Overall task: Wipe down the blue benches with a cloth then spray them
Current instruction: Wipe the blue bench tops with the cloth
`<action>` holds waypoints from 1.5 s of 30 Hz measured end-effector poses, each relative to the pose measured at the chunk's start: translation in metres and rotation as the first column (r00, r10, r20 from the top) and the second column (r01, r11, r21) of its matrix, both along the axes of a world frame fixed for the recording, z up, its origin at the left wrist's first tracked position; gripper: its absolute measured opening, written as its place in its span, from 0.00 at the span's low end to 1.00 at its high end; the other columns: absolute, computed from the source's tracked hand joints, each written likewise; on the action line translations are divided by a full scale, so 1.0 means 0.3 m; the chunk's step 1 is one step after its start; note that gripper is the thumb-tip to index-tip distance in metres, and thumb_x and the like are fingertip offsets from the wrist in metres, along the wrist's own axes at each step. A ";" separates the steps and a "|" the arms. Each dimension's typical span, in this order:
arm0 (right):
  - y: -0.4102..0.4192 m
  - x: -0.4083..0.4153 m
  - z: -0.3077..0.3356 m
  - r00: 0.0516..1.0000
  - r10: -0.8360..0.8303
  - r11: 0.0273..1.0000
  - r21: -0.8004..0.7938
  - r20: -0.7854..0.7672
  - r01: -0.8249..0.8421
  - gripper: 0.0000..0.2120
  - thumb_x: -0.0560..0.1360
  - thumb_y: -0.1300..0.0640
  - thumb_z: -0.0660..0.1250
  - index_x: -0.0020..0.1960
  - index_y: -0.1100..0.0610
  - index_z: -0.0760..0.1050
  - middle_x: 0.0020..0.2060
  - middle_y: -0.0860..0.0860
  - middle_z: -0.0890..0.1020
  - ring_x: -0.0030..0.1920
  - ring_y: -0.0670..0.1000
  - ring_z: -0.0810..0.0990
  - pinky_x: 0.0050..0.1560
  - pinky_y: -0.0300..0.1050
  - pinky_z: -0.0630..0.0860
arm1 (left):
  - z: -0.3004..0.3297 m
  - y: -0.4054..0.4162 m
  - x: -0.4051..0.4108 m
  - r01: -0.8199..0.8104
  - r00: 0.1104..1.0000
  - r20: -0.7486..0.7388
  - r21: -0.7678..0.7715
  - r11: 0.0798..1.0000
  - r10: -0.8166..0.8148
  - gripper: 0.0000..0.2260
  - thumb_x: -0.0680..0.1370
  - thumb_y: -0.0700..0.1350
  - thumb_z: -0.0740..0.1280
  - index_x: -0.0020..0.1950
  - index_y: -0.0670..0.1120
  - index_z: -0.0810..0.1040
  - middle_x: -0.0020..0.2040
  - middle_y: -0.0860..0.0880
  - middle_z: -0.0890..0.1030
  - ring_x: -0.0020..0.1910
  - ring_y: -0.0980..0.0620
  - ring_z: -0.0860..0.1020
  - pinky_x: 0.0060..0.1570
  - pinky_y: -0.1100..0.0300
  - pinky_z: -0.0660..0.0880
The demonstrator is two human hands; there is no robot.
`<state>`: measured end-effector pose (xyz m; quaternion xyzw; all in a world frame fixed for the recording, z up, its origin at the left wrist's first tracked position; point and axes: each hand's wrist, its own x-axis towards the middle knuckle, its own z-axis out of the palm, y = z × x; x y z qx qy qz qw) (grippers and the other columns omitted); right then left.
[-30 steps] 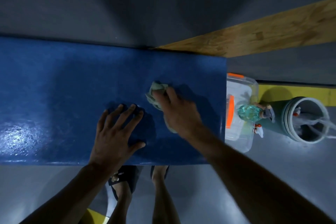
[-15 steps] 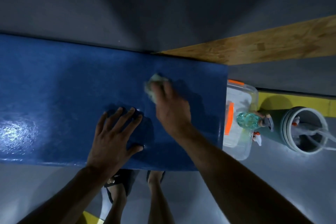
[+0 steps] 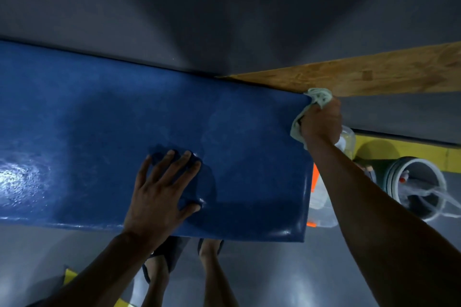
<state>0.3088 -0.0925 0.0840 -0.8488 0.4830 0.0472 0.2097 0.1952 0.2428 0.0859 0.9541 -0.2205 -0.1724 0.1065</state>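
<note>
Nearest the viewer, below the near edge of the blue desk [image 3: 99, 119], the person's feet in dark sandals [image 3: 164, 257] stand on the grey floor [image 3: 274, 269]. On the desk itself, close to that near edge and toward its right half, the left hand [image 3: 159, 192] lies flat with fingers spread and straight, holding nothing and pressing on the padded top as a brace. A wet-looking sheen shows on the desk's left part. Farther on, at the desk's far right corner, the right hand [image 3: 321, 122] is curled into a fist around the pale green cloth [image 3: 319, 97], which bunches out above and to the left of the fingers and lies against the corner's edge. Just past the desk's right end, partly hidden by the right forearm, sits a clear plastic container [image 3: 346, 139] with orange clips, and beyond that a round bucket [image 3: 419, 187] with tubing inside; no spray bottle can be made out here. Behind the desk's far edge runs a wooden plank [image 3: 374, 75] along the wall. The wiping step appears to be in hand, at the end of the desk. The next move likely calls for drawing the cloth down the right end edge, then fetching the spray.
</note>
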 end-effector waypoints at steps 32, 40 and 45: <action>0.045 -0.337 0.009 0.780 0.618 0.782 -0.170 0.098 -0.599 0.31 0.67 0.67 0.63 0.70 0.57 0.68 0.55 0.59 0.73 0.52 0.62 0.73 0.51 0.59 0.74 | 0.019 -0.005 -0.004 -0.017 0.999 -0.039 0.014 1.000 0.018 0.42 0.67 0.64 0.73 0.76 0.53 0.64 0.77 0.50 0.64 0.76 0.44 0.61 0.72 0.37 0.55; -0.038 -0.230 0.027 0.752 0.659 0.737 -0.227 0.028 -0.637 0.25 0.66 0.64 0.62 0.63 0.59 0.72 0.59 0.61 0.71 0.54 0.65 0.72 0.50 0.58 0.74 | 0.023 -0.014 -0.002 -0.041 0.998 -0.053 0.001 0.999 0.041 0.42 0.66 0.63 0.74 0.77 0.53 0.64 0.77 0.50 0.63 0.76 0.45 0.61 0.72 0.38 0.56; 0.188 -0.070 -0.012 0.897 0.366 0.925 -0.198 0.247 -0.323 0.24 0.68 0.63 0.62 0.64 0.55 0.75 0.58 0.56 0.77 0.52 0.61 0.79 0.47 0.50 0.74 | 0.024 -0.010 -0.004 -0.025 0.998 -0.054 0.011 1.000 0.026 0.42 0.66 0.65 0.73 0.77 0.52 0.64 0.77 0.50 0.63 0.76 0.45 0.60 0.72 0.38 0.54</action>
